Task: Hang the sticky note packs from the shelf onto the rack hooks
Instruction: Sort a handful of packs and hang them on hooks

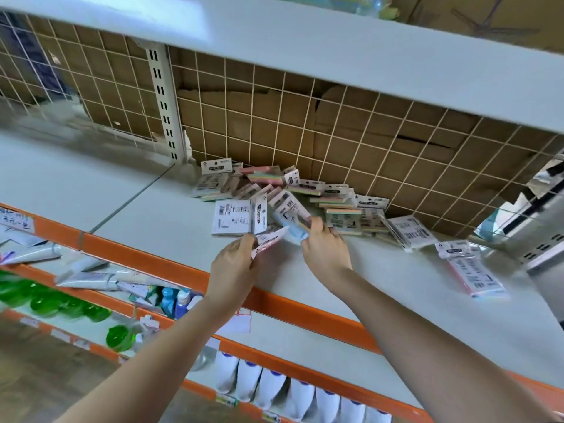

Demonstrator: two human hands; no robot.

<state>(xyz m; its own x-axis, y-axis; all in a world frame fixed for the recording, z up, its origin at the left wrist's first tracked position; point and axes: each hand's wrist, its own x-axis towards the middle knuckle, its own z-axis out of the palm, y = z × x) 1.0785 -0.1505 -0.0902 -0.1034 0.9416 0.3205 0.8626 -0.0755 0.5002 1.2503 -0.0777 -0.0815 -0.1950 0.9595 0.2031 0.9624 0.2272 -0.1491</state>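
Several sticky note packs (335, 206) lie in a loose heap on the white shelf (152, 209), against the wire grid back panel (305, 123). My left hand (235, 267) grips a pink-edged pack (268, 241) at the heap's front edge. My right hand (325, 248) pinches a pale blue pack (293, 219) just beside it. A white-backed pack (232, 221) stands right behind my left hand. One more pack (471, 270) lies apart at the right. No rack hooks show in this view.
An upper white shelf (335, 47) overhangs the heap. An orange rail (305, 312) edges the shelf front. Below it sit green bottles (61, 303), tubes (88, 280) and white bottles (274, 389). A slotted upright (164, 102) divides the grid panels.
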